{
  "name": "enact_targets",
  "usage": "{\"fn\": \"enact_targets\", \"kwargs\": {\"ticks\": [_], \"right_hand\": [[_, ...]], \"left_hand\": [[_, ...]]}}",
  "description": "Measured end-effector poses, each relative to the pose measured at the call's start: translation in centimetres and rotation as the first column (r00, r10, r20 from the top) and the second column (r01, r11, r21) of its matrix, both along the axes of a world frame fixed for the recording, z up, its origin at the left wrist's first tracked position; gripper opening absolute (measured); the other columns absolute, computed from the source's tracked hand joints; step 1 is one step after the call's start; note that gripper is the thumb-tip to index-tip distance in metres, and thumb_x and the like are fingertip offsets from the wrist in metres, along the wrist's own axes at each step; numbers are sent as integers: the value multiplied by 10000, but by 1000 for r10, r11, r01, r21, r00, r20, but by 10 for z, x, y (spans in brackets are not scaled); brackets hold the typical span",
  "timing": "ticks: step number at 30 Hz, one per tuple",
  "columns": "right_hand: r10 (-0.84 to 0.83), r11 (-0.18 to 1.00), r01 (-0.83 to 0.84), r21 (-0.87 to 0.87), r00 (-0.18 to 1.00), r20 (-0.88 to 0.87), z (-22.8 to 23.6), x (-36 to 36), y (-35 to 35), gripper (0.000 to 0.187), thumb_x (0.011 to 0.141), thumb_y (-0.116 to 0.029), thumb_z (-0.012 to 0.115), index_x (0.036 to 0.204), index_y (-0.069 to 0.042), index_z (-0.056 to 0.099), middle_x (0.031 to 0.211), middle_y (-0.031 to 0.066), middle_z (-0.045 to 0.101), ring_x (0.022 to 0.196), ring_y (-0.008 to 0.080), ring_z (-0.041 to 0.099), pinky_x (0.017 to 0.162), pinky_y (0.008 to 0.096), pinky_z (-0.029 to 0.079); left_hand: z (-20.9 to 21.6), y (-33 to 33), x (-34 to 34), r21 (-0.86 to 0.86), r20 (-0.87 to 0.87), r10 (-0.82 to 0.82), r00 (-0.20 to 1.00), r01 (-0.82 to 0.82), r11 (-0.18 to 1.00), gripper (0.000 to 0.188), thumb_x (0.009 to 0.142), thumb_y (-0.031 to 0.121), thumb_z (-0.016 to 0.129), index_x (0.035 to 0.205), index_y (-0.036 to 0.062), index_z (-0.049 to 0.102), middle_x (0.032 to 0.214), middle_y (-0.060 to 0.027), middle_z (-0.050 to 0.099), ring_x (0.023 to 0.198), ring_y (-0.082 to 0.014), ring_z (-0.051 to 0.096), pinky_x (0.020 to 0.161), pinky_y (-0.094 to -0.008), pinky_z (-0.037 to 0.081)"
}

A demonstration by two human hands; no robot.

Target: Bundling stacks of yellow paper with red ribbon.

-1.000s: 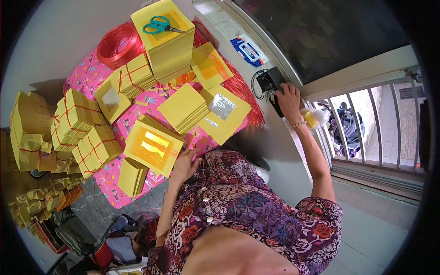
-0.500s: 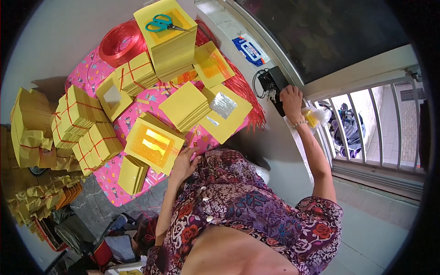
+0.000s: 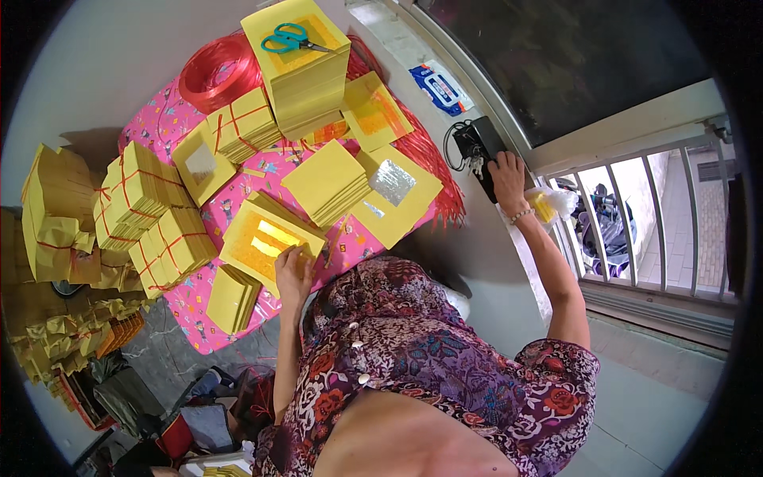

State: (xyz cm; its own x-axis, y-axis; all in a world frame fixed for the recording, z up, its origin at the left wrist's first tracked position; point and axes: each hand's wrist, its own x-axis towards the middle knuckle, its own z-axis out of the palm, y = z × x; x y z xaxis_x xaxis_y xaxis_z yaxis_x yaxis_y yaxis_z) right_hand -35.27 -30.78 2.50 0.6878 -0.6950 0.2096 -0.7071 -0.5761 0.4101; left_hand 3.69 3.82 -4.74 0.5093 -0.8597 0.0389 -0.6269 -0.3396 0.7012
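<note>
My left hand point(image 3: 292, 274) lies at the right edge of a stack of yellow joss paper point(image 3: 258, 238) with an orange and gold print on its top sheet. Its loosely bent fingers touch the paper. On the window sill, my right hand point(image 3: 506, 179) rests with its fingers spread over the end of a black box point(image 3: 483, 139); the thumb is partly hidden. A bunch of keys point(image 3: 472, 159) lies beside that hand. Close to my left hand are a smaller yellow stack point(image 3: 232, 299), a plain yellow stack point(image 3: 326, 184) and sheets with a silver square point(image 3: 394, 191).
A pink patterned table point(image 3: 191, 326) carries bundles tied with red string point(image 3: 137, 195), a red string coil point(image 3: 218, 73) and a tall yellow stack point(image 3: 306, 99) topped by teal scissors point(image 3: 286, 38). A wipes pack point(image 3: 437, 89) lies on the sill by the window bars point(image 3: 624, 215).
My left hand has moved up and left from the table's near edge onto the printed stack's edge. My right hand stays on the black box. The view has shifted slightly.
</note>
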Motion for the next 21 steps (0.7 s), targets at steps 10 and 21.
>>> {"fn": "enact_targets", "kwargs": {"ticks": [10, 21], "right_hand": [[-25, 999, 30, -40, 993, 111, -1, -6, -7, 100, 783, -138, 582, 855, -93, 635, 1081, 88, 548, 1091, 262, 494, 942, 400, 367], [-183, 964, -19, 267, 680, 710, 2, 13, -16, 98, 865, -102, 641, 954, -82, 677, 994, 70, 628, 965, 232, 579, 823, 381, 457]], "left_hand": [[3, -4, -2, 9, 42, -32, 999, 32, 999, 387, 799, 118, 696, 1172, 43, 622, 1191, -212, 572, 1083, -384, 530, 953, -450, 441], [1, -3, 2, 26, 19, -28, 999, 28, 999, 405, 798, 131, 701, 1186, 47, 621, 1192, -214, 572, 1100, -384, 526, 976, -439, 431]]}}
